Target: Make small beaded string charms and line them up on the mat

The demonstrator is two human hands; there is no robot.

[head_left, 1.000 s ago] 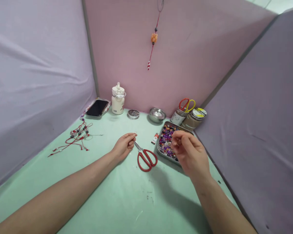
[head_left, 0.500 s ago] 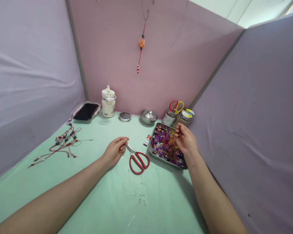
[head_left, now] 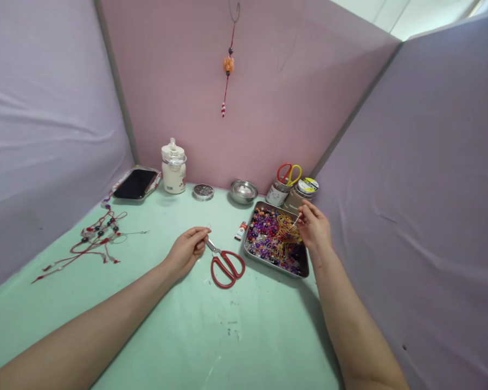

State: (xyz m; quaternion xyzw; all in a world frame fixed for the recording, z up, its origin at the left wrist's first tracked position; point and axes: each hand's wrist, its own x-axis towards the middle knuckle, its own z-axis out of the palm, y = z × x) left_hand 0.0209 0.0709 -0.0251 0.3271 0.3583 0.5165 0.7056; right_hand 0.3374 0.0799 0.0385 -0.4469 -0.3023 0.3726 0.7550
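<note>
My left hand (head_left: 187,250) rests low over the table, thumb and fingertips pinched together beside the blade end of the red-handled scissors (head_left: 228,269). A faint clear bit shows at its fingertips, too small to make out. Over the right side of a metal tray (head_left: 273,265), my right hand (head_left: 315,227) is closed in a pinch on a thin pale strand (head_left: 296,219) that points down toward the tray. Mixed purple, black, red and orange beads (head_left: 263,233) fill the tray, with a tangle of yellow cord (head_left: 286,233) on top.
Knotted red beaded cords (head_left: 100,233) lie at the left. Along the back stand a phone (head_left: 135,184), white bottle (head_left: 174,170), round flat case (head_left: 203,192), metal bowl (head_left: 243,192), scissors can (head_left: 277,193) and lidded jar (head_left: 305,189). A small white-and-red tube (head_left: 241,231) lies beside the tray.
The view has shifted slightly, so most things sit a little further left. My right hand has moved a bit lower over the tray, and the thin strand now shows at its fingertips.
</note>
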